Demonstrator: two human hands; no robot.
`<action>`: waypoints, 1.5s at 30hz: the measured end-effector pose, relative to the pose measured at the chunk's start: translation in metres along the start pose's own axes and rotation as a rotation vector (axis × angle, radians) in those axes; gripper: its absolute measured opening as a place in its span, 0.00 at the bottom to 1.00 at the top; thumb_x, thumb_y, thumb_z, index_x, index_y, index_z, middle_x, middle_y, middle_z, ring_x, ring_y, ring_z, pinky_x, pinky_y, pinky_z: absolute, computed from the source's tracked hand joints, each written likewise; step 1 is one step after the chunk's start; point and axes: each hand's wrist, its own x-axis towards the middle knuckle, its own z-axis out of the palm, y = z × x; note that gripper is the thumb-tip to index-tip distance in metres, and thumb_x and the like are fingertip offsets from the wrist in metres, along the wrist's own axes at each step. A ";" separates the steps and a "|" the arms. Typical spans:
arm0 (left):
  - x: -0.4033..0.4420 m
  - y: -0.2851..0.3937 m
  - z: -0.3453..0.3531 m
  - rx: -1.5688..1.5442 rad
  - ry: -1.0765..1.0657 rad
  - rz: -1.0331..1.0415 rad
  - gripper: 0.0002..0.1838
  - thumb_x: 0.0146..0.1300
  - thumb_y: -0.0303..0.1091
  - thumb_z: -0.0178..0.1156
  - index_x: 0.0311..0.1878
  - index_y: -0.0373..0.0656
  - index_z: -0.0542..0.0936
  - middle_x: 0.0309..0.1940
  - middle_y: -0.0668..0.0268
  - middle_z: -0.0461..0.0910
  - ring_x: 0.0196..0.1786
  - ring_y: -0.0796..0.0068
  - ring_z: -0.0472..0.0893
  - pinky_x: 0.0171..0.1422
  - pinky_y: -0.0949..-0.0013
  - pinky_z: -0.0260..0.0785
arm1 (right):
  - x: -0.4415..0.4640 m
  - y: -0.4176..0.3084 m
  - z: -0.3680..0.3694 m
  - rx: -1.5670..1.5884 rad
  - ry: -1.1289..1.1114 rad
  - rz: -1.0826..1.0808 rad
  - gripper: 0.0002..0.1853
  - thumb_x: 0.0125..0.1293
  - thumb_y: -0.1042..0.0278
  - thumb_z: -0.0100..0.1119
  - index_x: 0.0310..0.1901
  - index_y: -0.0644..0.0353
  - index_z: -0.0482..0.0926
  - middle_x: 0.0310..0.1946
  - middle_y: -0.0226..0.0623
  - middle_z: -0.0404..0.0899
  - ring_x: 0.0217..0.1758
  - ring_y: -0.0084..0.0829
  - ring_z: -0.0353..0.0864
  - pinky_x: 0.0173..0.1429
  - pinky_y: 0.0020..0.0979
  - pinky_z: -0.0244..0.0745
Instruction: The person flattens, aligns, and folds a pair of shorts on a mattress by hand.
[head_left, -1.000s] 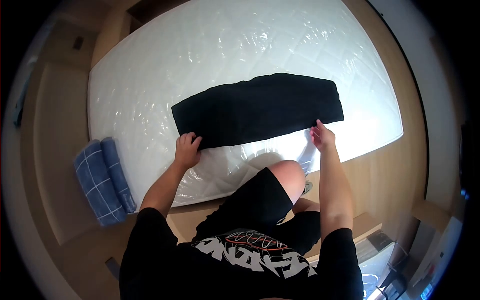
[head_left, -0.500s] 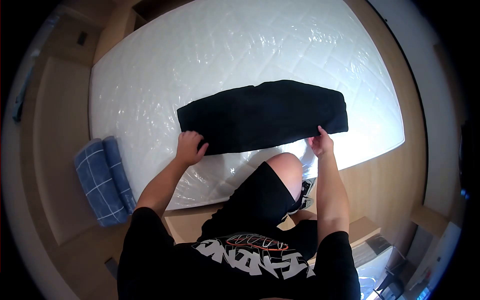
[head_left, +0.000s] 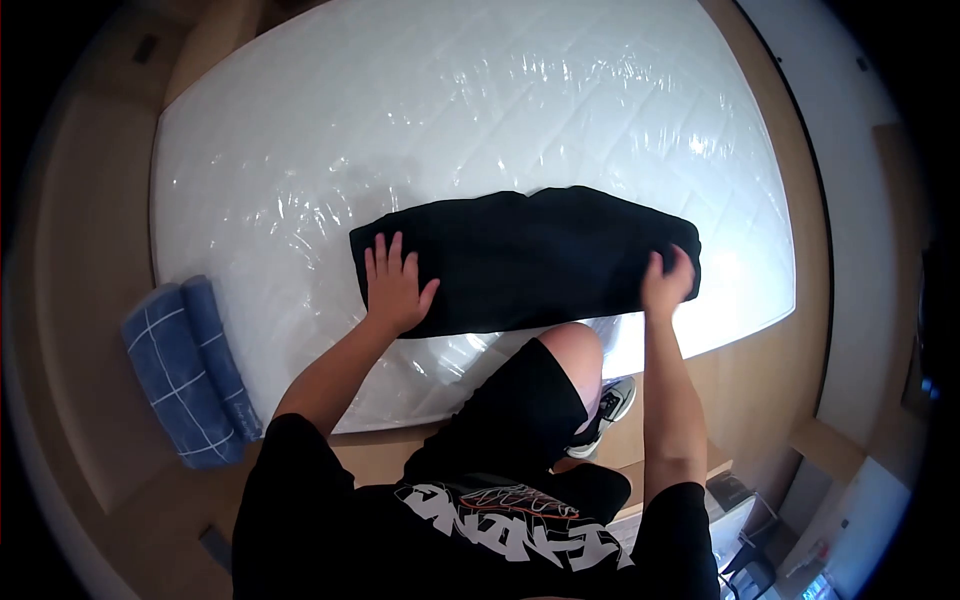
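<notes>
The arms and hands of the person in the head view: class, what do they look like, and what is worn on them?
Both forearms are bare below the short, plain black sleeves of a T-shirt. The left hand and right hand are ungloved. No watch or bracelet shows on either wrist.

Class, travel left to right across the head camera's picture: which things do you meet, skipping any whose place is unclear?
Blue checked cloth → left hand → bare knee → right hand.

1 white mattress (head_left: 470, 120), wooden surround (head_left: 812, 250).
</notes>
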 end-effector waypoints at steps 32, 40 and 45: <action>0.073 -0.002 -0.031 -0.249 0.110 -0.195 0.11 0.55 0.36 0.63 0.39 0.43 0.81 0.41 0.51 0.79 0.47 0.45 0.76 0.50 0.47 0.69 | 0.061 0.137 0.003 0.025 -0.421 0.483 0.32 0.57 0.53 0.71 0.51 0.79 0.78 0.44 0.55 0.84 0.47 0.44 0.85 0.54 0.37 0.77; 0.158 -0.015 -0.049 -0.224 -0.614 0.117 0.15 0.59 0.31 0.61 0.49 0.42 0.83 0.43 0.52 0.83 0.47 0.55 0.82 0.57 0.56 0.73 | 0.090 0.134 -0.030 0.114 -0.627 0.652 0.33 0.57 0.65 0.70 0.60 0.77 0.71 0.48 0.55 0.82 0.46 0.43 0.84 0.55 0.36 0.78; 0.171 0.001 -0.050 -0.241 -0.682 0.193 0.20 0.57 0.30 0.64 0.54 0.43 0.82 0.49 0.55 0.83 0.50 0.61 0.82 0.59 0.61 0.73 | 0.103 0.154 -0.017 0.682 -0.804 1.024 0.35 0.54 0.66 0.73 0.61 0.73 0.72 0.48 0.53 0.82 0.47 0.40 0.84 0.56 0.35 0.79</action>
